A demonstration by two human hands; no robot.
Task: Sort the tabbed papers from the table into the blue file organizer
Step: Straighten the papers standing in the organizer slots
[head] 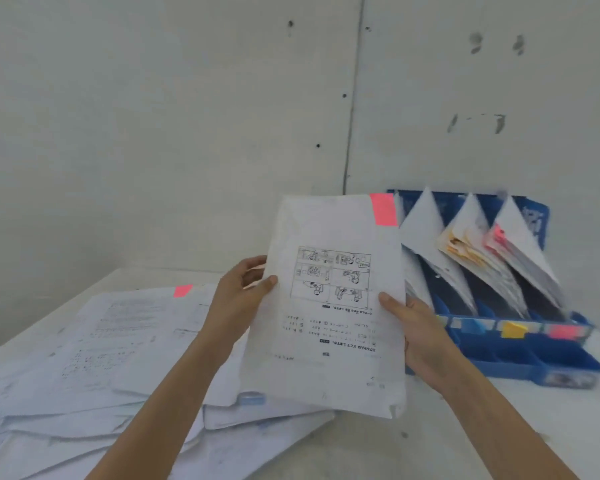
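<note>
I hold a printed paper [329, 341] with a pink tab [383, 209] upright above the table. My left hand [237, 299] pinches its left edge, thumb on the front. My right hand [416, 330] grips its right edge the same way. The blue file organizer [520, 358] stands to the right, partly hidden behind the sheet. Its slots carry papers; yellow-tabbed sheets [464, 251] and pink-tabbed sheets [499, 240] lean in the right slots. Coloured labels, blue, yellow [514, 330] and pink [565, 331], mark its front rail. A loose pile of papers [118, 362] lies on the left.
The white table [412, 452] meets a pale wall [187, 116] behind. One sheet in the pile shows a pink tab [182, 291], another a pale blue tab [251, 398]. The pile spreads to the table's left and near edges.
</note>
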